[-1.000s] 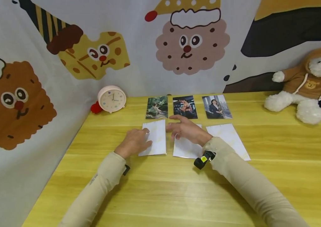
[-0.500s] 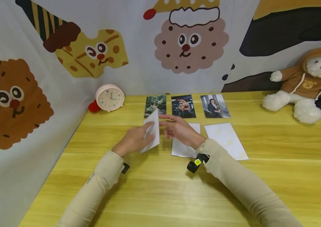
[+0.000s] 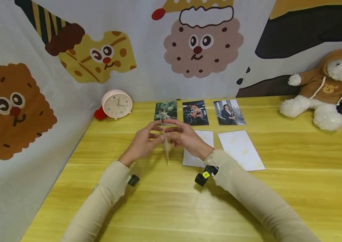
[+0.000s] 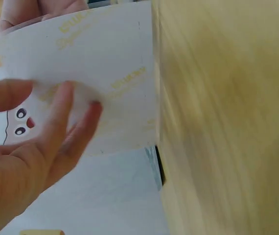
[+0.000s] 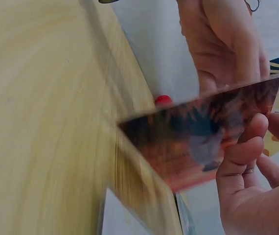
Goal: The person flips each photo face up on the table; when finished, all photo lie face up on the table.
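Observation:
Between the hands a photo card [image 3: 166, 148] stands edge-on to the head view. Its white back with yellow print [image 4: 110, 54] faces the left hand [image 3: 142, 143], whose spread fingers lie against or close over it. In the right wrist view the card's dark, reddish picture side [image 5: 178, 142] shows, blurred. The right hand [image 3: 186, 137] holds the card near one edge, bent fingertips on the picture side. Two more cards lie white side up on the table: a middle one [image 3: 193, 158], partly under the right hand, and a right one [image 3: 241, 149].
Behind them are three picture-up photos: a forest scene [image 3: 165, 111], a gym scene [image 3: 195, 112] and a person in a suit [image 3: 229, 112]. A pink alarm clock [image 3: 117, 104] stands at the back left of the wooden table [image 3: 164, 208]. A teddy bear [image 3: 328, 90] sits at the back right.
The left card has been lifted off the table and turned from lying flat to edge-on. The right hand has moved left to meet it.

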A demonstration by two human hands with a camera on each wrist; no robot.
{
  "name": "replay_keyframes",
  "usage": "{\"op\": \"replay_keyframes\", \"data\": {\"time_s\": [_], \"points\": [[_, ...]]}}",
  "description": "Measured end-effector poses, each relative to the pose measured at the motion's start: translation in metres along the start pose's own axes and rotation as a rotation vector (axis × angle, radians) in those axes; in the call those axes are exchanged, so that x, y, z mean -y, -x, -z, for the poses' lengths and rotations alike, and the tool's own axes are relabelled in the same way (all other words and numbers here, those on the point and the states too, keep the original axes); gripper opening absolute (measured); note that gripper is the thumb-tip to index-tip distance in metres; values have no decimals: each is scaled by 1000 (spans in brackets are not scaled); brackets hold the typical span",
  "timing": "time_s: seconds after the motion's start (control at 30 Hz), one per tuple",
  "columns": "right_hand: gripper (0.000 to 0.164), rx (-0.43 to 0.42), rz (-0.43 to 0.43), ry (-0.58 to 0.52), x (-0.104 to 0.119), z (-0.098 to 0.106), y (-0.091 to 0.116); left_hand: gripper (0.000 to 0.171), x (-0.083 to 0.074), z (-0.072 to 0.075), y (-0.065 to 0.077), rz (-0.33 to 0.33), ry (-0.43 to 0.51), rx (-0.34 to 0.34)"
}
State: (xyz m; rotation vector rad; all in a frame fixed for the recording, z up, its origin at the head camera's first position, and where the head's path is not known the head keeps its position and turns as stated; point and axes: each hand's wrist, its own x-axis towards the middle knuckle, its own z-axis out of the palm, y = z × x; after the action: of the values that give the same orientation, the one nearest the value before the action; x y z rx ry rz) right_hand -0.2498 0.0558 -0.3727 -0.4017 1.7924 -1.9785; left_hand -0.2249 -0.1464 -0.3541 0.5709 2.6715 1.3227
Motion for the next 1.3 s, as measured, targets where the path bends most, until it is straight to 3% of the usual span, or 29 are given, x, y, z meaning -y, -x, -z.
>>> {"op": "replay_keyframes", "data": {"time_s": [0.3,0.5,0.7,1.0,1.17,1.3], "points": [[63,-59,-39,45,5,-7,-3,54,-2,4,4,-11,381,-71],[64,-72,-38,138,-2,-10,-7,60,-1,7,8,-6,340,-76],[66,-53,53,312,0,-14,-5,58,2,9,11,20,270,-96],[64,-116,79,608,6,-4,-3,63,7,18,14,81,350,-138],[61,-96,82,503,7,3,-2,66,11,24,16,113,497,-164],[60,-110,112,412,8,6,2,68,13,29,18,132,522,-148]]}}
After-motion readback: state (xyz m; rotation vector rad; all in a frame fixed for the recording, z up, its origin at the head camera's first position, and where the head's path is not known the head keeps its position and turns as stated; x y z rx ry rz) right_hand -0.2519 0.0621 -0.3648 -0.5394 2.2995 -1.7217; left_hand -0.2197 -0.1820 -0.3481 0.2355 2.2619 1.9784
